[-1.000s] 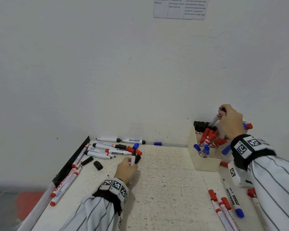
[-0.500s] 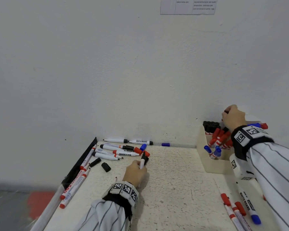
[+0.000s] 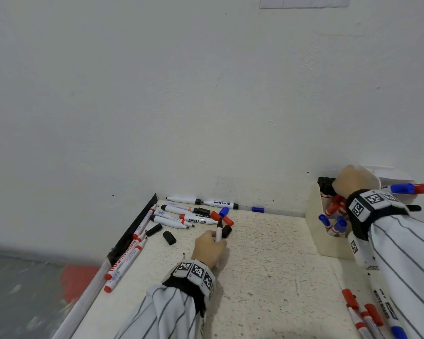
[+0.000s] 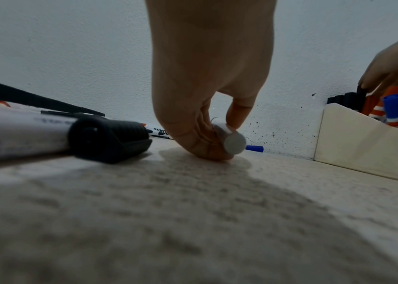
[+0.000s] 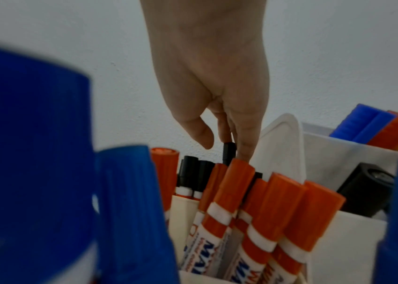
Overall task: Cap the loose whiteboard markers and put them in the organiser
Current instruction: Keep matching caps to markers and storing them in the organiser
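Right hand [image 3: 351, 182] has sunk into the organiser [image 3: 328, 245], fingers pinching a black marker [image 5: 229, 151] among red ones.

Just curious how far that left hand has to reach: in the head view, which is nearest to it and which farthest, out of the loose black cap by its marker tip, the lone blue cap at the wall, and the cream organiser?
1. Loose black cap, just beyond the left hand.
2. Blue cap, back by the wall.
3. Organiser, far right.

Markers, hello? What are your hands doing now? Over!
Left hand grips uncapped black marker. Right hand sets black-capped marker into organiser. Nothing blocking.
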Demonstrator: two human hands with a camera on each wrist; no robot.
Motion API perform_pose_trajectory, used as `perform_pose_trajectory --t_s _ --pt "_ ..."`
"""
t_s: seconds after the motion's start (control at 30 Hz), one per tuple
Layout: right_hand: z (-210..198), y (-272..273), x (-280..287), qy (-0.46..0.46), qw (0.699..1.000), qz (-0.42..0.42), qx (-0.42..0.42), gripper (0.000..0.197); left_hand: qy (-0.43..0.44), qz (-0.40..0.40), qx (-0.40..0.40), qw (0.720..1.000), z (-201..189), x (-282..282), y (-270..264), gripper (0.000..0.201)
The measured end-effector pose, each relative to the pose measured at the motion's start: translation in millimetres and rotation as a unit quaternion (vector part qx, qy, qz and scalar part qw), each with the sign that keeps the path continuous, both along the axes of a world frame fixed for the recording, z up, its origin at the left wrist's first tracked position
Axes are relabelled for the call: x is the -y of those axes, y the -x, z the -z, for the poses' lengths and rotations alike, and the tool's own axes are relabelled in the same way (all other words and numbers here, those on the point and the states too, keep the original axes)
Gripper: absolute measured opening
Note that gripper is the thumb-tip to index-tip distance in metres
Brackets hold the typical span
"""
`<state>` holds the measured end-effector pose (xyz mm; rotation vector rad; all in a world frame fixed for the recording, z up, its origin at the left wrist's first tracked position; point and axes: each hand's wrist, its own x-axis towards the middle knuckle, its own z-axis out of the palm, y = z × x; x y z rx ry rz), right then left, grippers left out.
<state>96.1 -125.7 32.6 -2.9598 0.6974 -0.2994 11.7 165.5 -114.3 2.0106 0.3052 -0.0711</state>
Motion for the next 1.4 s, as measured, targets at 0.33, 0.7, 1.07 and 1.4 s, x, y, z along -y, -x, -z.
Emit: perform_pose_trajectory --t_s 0.33,0.7,1.07,1.4 --pt "12.4 3.4 -6.3 -0.084 0.996 -0.039 0.011 0.035 -0.023 0.020 -0.013 0.999 -3.2 1.8 5.3 0.033" --pt "20.1 -10.9 -7.1 -0.105 0.994 -0.011 0.026 0.047 -0.037 0.023 -0.015 0.999 0.0 1.4 4.8 0.030" --pt "35.3 -25.0 3.8 -0.092 0.993 -0.043 -0.054 0.038 -0.043 0.020 -0.008 0.999 2.6 2.2 2.6 0.031" --pt "28.9 -20.8 -8.8 -0.138 0.988 -0.060 0.042 0.054 -0.006 -0.032 0.026 0.999 0.9 3.5 3.3 0.028"
